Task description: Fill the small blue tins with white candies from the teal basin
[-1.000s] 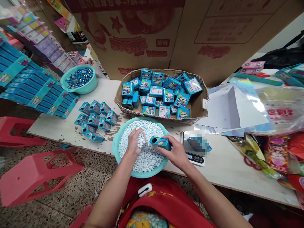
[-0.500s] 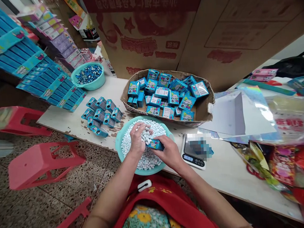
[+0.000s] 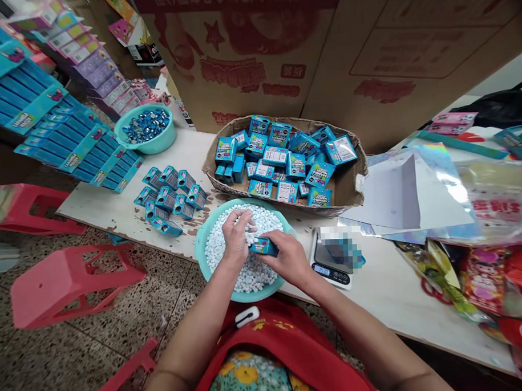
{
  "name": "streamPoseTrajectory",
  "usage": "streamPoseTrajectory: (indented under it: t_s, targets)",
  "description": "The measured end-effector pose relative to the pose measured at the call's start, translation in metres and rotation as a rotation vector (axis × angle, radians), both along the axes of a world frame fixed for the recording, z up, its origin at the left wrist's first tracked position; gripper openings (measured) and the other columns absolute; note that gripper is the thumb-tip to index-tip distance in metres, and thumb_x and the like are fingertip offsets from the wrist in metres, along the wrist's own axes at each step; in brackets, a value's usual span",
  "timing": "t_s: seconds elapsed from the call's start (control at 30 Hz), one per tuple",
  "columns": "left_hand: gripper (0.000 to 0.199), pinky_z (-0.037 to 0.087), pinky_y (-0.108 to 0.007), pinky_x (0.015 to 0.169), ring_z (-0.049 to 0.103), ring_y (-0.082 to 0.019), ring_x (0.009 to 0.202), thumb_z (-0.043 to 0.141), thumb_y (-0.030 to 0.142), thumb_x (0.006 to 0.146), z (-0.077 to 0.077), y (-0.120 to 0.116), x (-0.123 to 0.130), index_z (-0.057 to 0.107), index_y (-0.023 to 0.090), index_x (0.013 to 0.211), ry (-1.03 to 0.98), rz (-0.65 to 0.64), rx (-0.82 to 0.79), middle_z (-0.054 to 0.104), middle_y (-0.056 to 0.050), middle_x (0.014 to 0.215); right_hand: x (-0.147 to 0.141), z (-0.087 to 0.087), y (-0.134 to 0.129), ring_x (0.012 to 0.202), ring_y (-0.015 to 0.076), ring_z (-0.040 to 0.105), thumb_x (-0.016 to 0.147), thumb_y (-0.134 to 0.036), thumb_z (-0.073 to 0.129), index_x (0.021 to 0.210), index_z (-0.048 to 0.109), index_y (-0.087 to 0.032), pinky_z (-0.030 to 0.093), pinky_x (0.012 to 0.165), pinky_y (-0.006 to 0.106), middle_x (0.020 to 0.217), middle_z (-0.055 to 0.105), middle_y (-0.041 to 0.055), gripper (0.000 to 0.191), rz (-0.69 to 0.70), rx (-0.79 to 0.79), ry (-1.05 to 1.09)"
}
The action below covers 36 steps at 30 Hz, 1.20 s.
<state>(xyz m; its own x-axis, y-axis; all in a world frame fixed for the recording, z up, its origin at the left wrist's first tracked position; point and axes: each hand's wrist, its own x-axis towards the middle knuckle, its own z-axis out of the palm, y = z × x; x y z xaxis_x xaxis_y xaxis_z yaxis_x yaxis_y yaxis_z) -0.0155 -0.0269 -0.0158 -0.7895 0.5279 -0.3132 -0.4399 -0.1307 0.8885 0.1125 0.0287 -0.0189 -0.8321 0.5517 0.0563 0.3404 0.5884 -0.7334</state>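
Note:
My right hand [image 3: 292, 258] grips a small blue candy box [image 3: 263, 247], tilted on its side with its end toward my left hand. Cupped against that end, my left hand [image 3: 237, 237] is closed round some white candies [image 3: 250, 238]. Both hands are over a mint-green basin [image 3: 202, 260] full of the same white pebble-like candies [image 3: 220, 251]. The fingers partly hide the mouth of the box.
A cardboard tray [image 3: 346, 197] of blue boxes stands behind the basin. More boxes [image 3: 169, 197] stand grouped at left, near a bowl of blue wrapped pieces [image 3: 156, 145]. A digital scale [image 3: 332, 273] is at right. Red stools [image 3: 67, 282] stand on the floor.
Fewer white candies show in my left hand, and its fingers have closed in nearer the box. The view has shifted slightly; my right hand keeps its hold on the box.

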Motion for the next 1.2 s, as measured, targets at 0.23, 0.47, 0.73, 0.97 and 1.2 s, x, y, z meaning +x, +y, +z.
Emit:
streamPoseTrajectory:
  t_s: [0.23, 0.47, 0.73, 0.97, 1.2]
  targets:
    - [0.024, 0.045, -0.021, 0.052, 0.044, -0.005, 0.047, 0.068, 0.035, 0.073, -0.002, 0.0, -0.004, 0.055, 0.015, 0.073, 0.033, 0.025, 0.033, 0.051, 0.003, 0.064, -0.005, 0.0, 0.001, 0.092, 0.0251, 0.062, 0.073, -0.029, 0.071, 0.102, 0.062, -0.021, 0.046, 0.079, 0.035, 0.096, 0.068, 0.0065, 0.031, -0.042, -0.026, 0.023]
    - [0.025, 0.045, -0.023, 0.058, 0.054, -0.01, 0.054, 0.065, 0.036, 0.076, 0.006, 0.001, -0.003, 0.054, 0.015, 0.067, 0.094, 0.016, 0.041, 0.052, 0.002, 0.057, -0.007, 0.002, 0.005, 0.091, 0.0247, 0.062, 0.072, -0.027, 0.073, 0.101, 0.063, -0.02, 0.045, 0.078, 0.035, 0.095, 0.068, 0.0055, 0.031, -0.074, -0.057, 0.076]
    - [0.022, 0.044, -0.023, 0.061, 0.052, -0.009, 0.055, 0.063, 0.032, 0.08, 0.013, 0.005, -0.003, 0.054, 0.016, 0.068, 0.232, 0.059, 0.051, 0.052, 0.003, 0.057, -0.009, 0.008, 0.001, 0.091, 0.0238, 0.063, 0.072, -0.023, 0.071, 0.099, 0.062, -0.021, 0.045, 0.079, 0.035, 0.096, 0.068, 0.0047, 0.029, -0.12, -0.092, 0.146]
    - [0.019, 0.048, -0.025, 0.061, 0.047, -0.007, 0.042, 0.059, 0.033, 0.083, 0.013, 0.005, 0.005, 0.055, 0.017, 0.074, 0.223, -0.036, 0.053, 0.048, 0.006, 0.05, -0.015, -0.001, 0.001, 0.091, 0.0238, 0.062, 0.071, -0.02, 0.072, 0.1, 0.062, -0.021, 0.045, 0.081, 0.036, 0.095, 0.067, 0.0042, 0.031, -0.109, -0.117, 0.145]
    - [0.026, 0.05, -0.031, 0.066, 0.058, -0.014, 0.062, 0.045, 0.04, 0.089, -0.007, 0.004, -0.028, 0.056, 0.019, 0.082, 0.383, 0.0, 0.03, 0.056, 0.0, 0.066, 0.004, -0.002, 0.01, 0.094, 0.0215, 0.061, 0.073, -0.023, 0.073, 0.101, 0.063, -0.023, 0.047, 0.084, 0.034, 0.099, 0.066, 0.0042, 0.03, -0.136, -0.264, 0.266]
